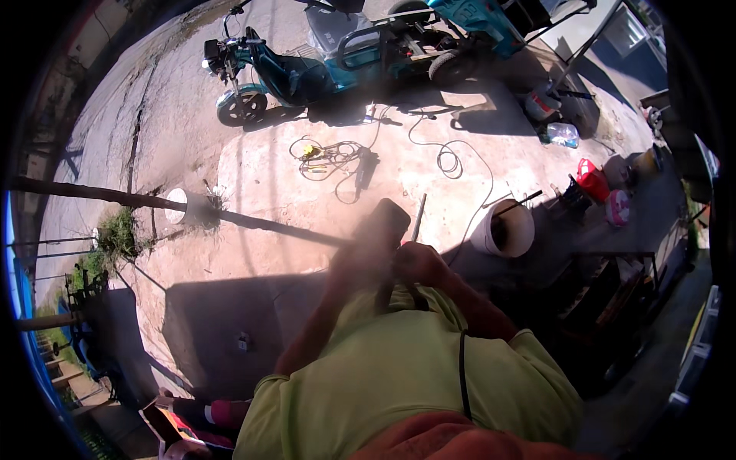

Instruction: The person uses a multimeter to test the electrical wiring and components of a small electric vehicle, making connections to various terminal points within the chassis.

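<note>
In strong sunlight, a yellow-green shirt (391,360) is being worn, with bare arms being extended in front of it. The left hand (359,257) is being veiled by haze; how far its fingers are being opened, and what is being held, cannot be told. Beside it, the right hand (422,262) is being seen with fingers bent inward, though whether anything is being gripped cannot be told. Just beyond the hands, a dark, blunt-ended object (392,217) is being silhouetted near a slim grey rod (419,217). To the right, a white bucket (484,236) is being sunlit. Farther out, a tangled cable (310,151) is being displayed on pale concrete (261,180), while a teal three-wheeler (349,73) is being framed beyond.
</note>
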`<action>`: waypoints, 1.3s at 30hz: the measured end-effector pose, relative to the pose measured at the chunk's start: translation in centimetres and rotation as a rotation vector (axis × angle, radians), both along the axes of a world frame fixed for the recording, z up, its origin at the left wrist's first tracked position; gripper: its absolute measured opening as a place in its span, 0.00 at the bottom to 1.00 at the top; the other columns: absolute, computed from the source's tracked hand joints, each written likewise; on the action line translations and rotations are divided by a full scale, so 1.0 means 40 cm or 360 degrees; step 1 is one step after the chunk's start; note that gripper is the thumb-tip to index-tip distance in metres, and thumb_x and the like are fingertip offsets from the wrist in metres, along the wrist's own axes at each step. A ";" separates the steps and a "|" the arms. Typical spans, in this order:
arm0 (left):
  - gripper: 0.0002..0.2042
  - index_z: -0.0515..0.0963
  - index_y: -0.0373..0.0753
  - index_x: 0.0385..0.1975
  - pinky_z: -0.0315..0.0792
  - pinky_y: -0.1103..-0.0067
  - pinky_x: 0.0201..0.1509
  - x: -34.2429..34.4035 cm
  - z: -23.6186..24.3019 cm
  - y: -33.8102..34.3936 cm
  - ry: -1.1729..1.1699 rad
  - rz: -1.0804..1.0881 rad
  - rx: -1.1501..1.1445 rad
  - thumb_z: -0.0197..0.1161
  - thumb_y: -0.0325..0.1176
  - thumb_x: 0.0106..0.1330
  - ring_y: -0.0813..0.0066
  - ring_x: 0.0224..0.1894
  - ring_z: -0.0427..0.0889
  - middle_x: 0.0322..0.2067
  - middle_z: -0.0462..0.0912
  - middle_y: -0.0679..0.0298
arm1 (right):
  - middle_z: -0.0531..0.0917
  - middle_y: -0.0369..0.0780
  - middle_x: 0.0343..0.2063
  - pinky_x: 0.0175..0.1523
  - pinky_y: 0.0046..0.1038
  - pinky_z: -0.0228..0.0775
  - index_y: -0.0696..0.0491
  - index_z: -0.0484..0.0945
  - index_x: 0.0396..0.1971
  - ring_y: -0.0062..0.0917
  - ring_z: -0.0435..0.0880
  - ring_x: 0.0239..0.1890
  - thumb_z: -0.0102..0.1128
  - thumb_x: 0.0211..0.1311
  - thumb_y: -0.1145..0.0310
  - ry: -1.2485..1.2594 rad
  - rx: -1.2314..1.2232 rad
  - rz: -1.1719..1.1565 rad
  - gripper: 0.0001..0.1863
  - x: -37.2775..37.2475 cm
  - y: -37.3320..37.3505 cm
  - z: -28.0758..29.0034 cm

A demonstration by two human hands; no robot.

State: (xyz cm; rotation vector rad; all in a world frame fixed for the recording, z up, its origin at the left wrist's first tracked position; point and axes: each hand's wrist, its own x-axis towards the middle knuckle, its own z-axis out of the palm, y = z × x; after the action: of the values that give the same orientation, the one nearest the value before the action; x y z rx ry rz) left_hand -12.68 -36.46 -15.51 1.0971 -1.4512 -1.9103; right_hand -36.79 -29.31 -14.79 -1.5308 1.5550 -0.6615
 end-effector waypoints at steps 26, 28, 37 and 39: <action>0.27 0.68 0.36 0.67 0.78 0.67 0.56 -1.090 -0.219 -1.126 0.0153 0.0028 0.0458 0.64 0.38 0.71 0.65 0.52 0.82 0.53 0.80 0.55 | 0.83 0.46 0.39 0.51 0.37 0.76 0.57 0.80 0.43 0.43 0.84 0.45 0.66 0.62 0.73 0.0220 -0.0112 -0.0444 0.11 -1.098 -1.033 -0.186; 0.30 0.67 0.41 0.68 0.83 0.63 0.50 -1.142 -0.230 -1.212 0.0334 -0.0009 0.0431 0.66 0.41 0.69 0.62 0.48 0.85 0.57 0.80 0.52 | 0.83 0.46 0.39 0.51 0.37 0.76 0.57 0.80 0.43 0.43 0.84 0.45 0.66 0.62 0.73 0.0262 -0.0133 -0.0471 0.11 -1.175 -1.108 -0.205; 0.27 0.66 0.30 0.67 0.72 0.69 0.69 -1.362 -0.408 -1.575 0.0127 -0.0164 0.0597 0.63 0.31 0.70 0.66 0.59 0.81 0.58 0.80 0.55 | 0.81 0.44 0.43 0.58 0.39 0.74 0.54 0.79 0.41 0.44 0.82 0.51 0.61 0.57 0.79 0.0480 -0.0115 -0.0556 0.12 -1.435 -1.522 -0.352; 0.28 0.65 0.30 0.68 0.73 0.70 0.67 -1.426 -0.462 -1.660 0.0081 -0.0127 0.0691 0.63 0.26 0.69 0.67 0.60 0.80 0.58 0.79 0.54 | 0.82 0.43 0.45 0.58 0.37 0.75 0.54 0.79 0.42 0.38 0.84 0.51 0.61 0.58 0.78 0.0477 -0.0048 -0.0572 0.12 -1.485 -1.631 -0.402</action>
State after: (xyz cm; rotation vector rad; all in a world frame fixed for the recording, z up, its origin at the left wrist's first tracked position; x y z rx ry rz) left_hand -69.73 -102.87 -33.98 1.1767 -1.0920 -2.3629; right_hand -96.21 -94.56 -30.87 -1.4329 2.0862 -0.6757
